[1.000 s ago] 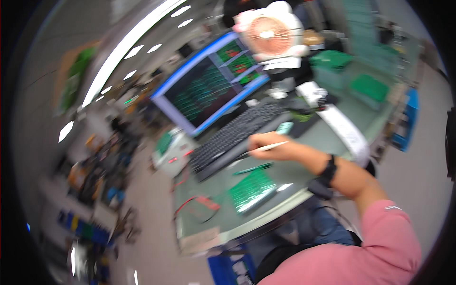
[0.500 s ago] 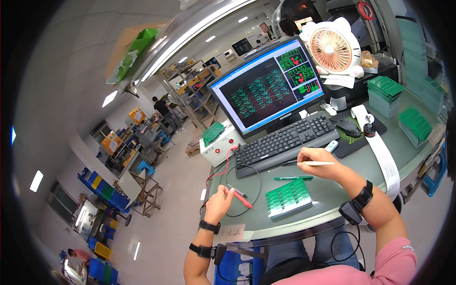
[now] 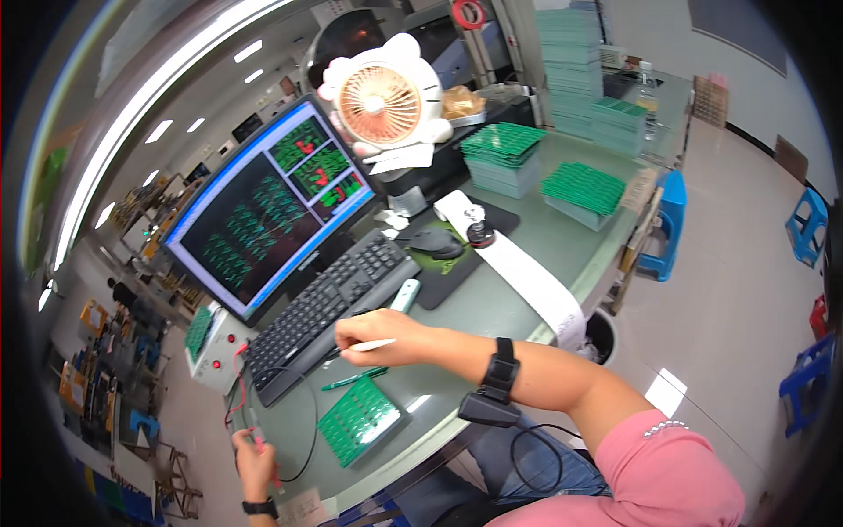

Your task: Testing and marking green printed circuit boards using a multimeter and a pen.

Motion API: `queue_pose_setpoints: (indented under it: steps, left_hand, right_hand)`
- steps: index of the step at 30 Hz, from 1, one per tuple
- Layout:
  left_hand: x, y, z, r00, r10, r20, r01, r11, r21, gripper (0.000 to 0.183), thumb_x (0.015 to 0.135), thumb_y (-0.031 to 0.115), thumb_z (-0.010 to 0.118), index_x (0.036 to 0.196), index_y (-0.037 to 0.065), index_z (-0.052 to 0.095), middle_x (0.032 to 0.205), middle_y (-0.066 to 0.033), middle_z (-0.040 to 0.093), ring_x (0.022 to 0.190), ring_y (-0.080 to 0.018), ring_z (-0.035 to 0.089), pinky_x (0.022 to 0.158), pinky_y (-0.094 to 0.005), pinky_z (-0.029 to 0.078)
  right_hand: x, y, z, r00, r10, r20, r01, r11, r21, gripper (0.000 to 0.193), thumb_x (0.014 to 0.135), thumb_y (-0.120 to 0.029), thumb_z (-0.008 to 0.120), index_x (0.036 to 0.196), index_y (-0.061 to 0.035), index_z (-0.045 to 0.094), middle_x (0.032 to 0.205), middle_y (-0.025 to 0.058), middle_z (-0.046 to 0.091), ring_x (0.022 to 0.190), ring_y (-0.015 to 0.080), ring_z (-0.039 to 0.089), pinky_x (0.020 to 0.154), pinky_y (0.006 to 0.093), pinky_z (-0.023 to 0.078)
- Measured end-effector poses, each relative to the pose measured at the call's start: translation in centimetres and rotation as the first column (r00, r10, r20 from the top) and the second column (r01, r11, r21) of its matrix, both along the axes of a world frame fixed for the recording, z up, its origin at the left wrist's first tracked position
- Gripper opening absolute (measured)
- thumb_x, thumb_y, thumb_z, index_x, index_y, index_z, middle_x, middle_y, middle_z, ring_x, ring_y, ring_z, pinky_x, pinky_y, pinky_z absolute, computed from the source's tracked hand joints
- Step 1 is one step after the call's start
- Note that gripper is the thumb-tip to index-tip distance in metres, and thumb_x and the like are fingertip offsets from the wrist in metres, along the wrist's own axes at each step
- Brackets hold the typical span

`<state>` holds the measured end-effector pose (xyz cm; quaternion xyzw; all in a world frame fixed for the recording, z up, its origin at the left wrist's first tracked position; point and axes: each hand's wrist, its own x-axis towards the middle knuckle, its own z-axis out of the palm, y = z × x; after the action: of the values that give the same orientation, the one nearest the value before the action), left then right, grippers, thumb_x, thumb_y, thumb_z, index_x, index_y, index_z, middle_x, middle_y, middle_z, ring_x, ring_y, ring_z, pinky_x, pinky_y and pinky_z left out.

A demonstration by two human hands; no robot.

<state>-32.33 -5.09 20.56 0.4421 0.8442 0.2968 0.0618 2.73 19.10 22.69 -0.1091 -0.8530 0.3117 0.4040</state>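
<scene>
In the lower left, my left hand (image 3: 255, 463) is closed around a red test probe (image 3: 260, 443), at the left edge of the desk. My right hand (image 3: 378, 338) grips a slim white pen-like tool (image 3: 372, 345) in front of the keyboard (image 3: 329, 307); the tool's far end is hard to make out. Between my hands lies a stack of green circuit boards (image 3: 360, 420), touched by neither. A green pen (image 3: 354, 379) rests just beyond that stack. The probe's lead runs toward a white box with red terminals (image 3: 219, 358).
A monitor (image 3: 263, 220) stands behind the keyboard, with a white fan (image 3: 379, 104) farther back. To the right are a mouse (image 3: 435, 244), a long paper strip (image 3: 527, 285), a small black-based stamp-like object (image 3: 479, 230) and stacked boards (image 3: 584, 189). Blue stools (image 3: 663, 228) stand beyond.
My view has swung to the right, so the desk and monitor sit farther left. Both hands keep hold of their tools. More floor and stacked boards show on the right.
</scene>
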Motion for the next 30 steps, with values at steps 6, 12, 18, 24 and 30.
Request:
queue_pose_setpoints:
  steps: [6,12,18,24,30]
  left_hand:
    - [-2.1,-2.7,2.7,0.586,-0.156,0.795,-0.317,0.859,0.402,0.032,0.092,0.009,0.051,0.123,0.002,0.043,0.071,-0.0031,0.050,0.046,-0.0117,0.048,0.039,-0.0218,0.041]
    - [-0.5,-0.4,5.3,0.170,-0.765,0.621,-0.541,0.454,0.708,0.012,0.100,0.010,0.046,0.105,-0.001,0.048,0.083,-0.0038,0.048,0.067,-0.0110,0.041,0.063,-0.0236,0.041]
    - [5.7,4.3,7.4,-0.149,-0.960,0.239,-0.458,0.281,0.843,0.025,0.102,0.010,0.040,0.079,0.009,0.031,0.077,-0.0017,0.032,0.068,-0.0119,0.037,0.071,-0.0284,0.039]
    - [15.6,12.3,9.6,0.258,-0.717,0.647,-0.497,0.476,0.726,0.028,0.102,0.033,0.039,0.088,0.009,0.046,0.081,-0.0036,0.048,0.067,-0.0124,0.045,0.067,-0.0248,0.044]
    - [14.2,11.4,3.8,0.248,-0.722,0.646,0.239,0.691,0.682,0.034,0.101,0.038,0.041,0.095,0.006,0.051,0.083,-0.0090,0.054,0.059,-0.0138,0.052,0.048,-0.0241,0.044]
  right_hand:
    - [0.4,0.2,-0.5,1.000,-0.024,-0.005,0.024,1.000,-0.017,0.014,0.080,-0.020,0.061,0.083,-0.0086,0.054,0.079,0.0071,0.064,0.076,0.0301,0.063,0.065,0.0431,0.047]
    - [0.8,-0.4,0.1,0.998,-0.022,-0.051,0.019,0.997,-0.069,0.013,0.081,-0.018,0.061,0.083,-0.0079,0.053,0.077,0.0071,0.063,0.074,0.0289,0.063,0.063,0.0419,0.048]
    - [-0.2,-0.9,0.6,0.994,0.021,-0.105,-0.027,0.998,-0.057,0.014,0.083,-0.018,0.062,0.087,-0.0075,0.054,0.075,0.0050,0.061,0.067,0.0237,0.062,0.062,0.0367,0.048]
    - [1.1,-0.4,0.2,0.994,-0.082,-0.071,0.075,0.992,-0.097,0.014,0.083,-0.018,0.062,0.087,-0.0057,0.055,0.077,0.0068,0.062,0.069,0.0226,0.063,0.063,0.0341,0.049]
    - [0.2,-0.8,1.0,0.990,-0.003,-0.138,-0.047,0.933,-0.358,0.016,0.093,-0.018,0.058,0.097,-0.0031,0.057,0.080,0.0038,0.063,0.071,0.0089,0.059,0.062,0.0260,0.048]
